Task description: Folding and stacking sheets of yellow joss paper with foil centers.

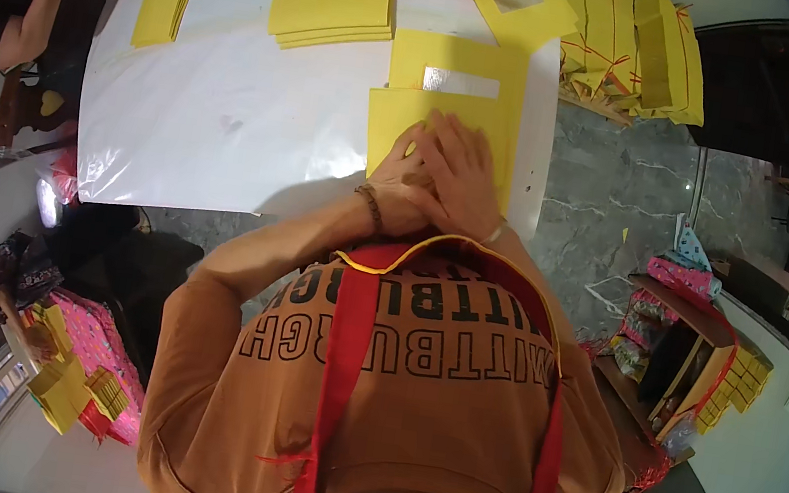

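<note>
- On the white table (232, 113), near its front edge, lies a yellow sheet (403, 117), flat and square-cornered.
- Both hands lie on the sheet, side by side and touching.
- Left hand (401, 187) is flat, fingers loosely bent.
- Right hand (465, 176) is flat, fingers spread, pressing down.
- Just behind lies another yellow sheet with a silver strip (461, 82).
- Farther back sits a yellow stack (333, 4).

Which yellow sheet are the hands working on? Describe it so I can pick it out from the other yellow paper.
On the white table, go to the near right edge. The yellow sheet lies flat there under the left hand and right hand. Unlike the stacked piles farther back, it is single, just below a sheet with a silver strip.
</note>
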A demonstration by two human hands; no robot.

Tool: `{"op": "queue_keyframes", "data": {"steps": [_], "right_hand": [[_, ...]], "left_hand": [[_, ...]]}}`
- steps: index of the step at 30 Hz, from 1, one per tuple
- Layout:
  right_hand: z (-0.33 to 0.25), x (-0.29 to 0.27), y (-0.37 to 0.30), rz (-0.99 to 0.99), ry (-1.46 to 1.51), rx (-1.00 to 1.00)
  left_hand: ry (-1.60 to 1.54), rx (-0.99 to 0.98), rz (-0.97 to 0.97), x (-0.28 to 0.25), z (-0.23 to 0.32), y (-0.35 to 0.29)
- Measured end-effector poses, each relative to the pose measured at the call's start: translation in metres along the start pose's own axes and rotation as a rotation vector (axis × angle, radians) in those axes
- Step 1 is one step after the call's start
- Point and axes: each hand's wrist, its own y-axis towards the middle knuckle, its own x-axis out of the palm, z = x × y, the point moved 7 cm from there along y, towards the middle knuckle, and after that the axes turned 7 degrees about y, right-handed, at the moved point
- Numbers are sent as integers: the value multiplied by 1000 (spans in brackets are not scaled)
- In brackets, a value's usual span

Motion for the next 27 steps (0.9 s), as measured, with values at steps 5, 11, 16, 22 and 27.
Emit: {"op": "queue_keyframes", "data": {"steps": [5, 11, 16, 22, 27], "right_hand": [[3, 14, 4, 9, 538, 120], [-2, 40, 4, -190, -158, 46], [-2, 44, 3, -286, -263, 86], [38, 13, -15, -290, -297, 196], [56, 5, -29, -154, -208, 284]], "left_hand": [[-769, -319, 100, 14, -44, -11], [-650, -434, 302, -15, -54, -18], [-25, -302, 69, -4, -41, -15], [-5, -254, 76, -15, -35, -12], [167, -173, 52, -22, -29, -8]]}}
